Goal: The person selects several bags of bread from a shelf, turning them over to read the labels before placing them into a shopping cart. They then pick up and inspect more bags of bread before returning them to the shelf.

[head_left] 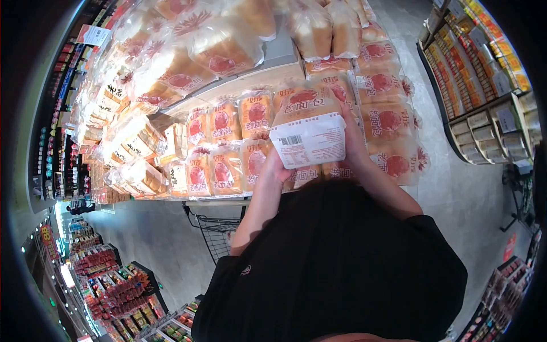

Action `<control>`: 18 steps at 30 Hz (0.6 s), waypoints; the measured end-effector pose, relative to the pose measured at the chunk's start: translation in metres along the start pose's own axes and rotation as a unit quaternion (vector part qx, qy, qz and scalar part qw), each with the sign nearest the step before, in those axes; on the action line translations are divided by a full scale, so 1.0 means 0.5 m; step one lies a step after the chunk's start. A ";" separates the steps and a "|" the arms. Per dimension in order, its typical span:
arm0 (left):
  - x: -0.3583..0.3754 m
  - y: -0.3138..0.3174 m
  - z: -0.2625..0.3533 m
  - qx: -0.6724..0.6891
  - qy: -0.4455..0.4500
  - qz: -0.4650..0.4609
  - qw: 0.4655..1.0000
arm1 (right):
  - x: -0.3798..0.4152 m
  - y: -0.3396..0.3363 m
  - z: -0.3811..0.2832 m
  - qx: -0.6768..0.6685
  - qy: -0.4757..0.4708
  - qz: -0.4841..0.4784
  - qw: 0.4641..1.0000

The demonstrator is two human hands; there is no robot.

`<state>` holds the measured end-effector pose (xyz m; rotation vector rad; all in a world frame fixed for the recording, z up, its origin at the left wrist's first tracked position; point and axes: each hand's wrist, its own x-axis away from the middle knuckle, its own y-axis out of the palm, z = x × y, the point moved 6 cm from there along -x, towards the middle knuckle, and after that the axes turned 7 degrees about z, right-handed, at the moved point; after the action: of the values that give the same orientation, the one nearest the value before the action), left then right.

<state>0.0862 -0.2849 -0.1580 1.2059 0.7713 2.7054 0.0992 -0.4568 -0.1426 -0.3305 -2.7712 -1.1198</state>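
Observation:
A bagged bread loaf (308,141) is held up in front of my chest, its white label with a barcode facing me. My left hand (277,165) grips its left side near the lower corner, fingers mostly hidden behind it. On the right side my right hand (352,134) is wrapped round the same loaf. Beneath and beyond it, rows of similar bagged loaves (257,115) lie on the display, printed with red ovals. More packs (393,118) lie flat to the right of my right hand.
Larger bread bags (225,51) are piled on a raised tier (279,50) behind. A black wire cart (216,231) stands below the display's front edge. Stocked shelves (476,74) rise at the right, and snack racks (117,285) stand at the lower left. A person (81,209) is far off at left.

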 end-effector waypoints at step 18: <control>-0.005 -0.003 -0.003 0.005 0.026 -0.016 1.000 | -0.001 0.000 0.013 -0.029 0.031 -0.005 0.999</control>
<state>0.0867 -0.2848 -0.1614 1.1200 0.8043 2.7206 0.0992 -0.4525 -0.1474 -0.2830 -2.6934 -1.1933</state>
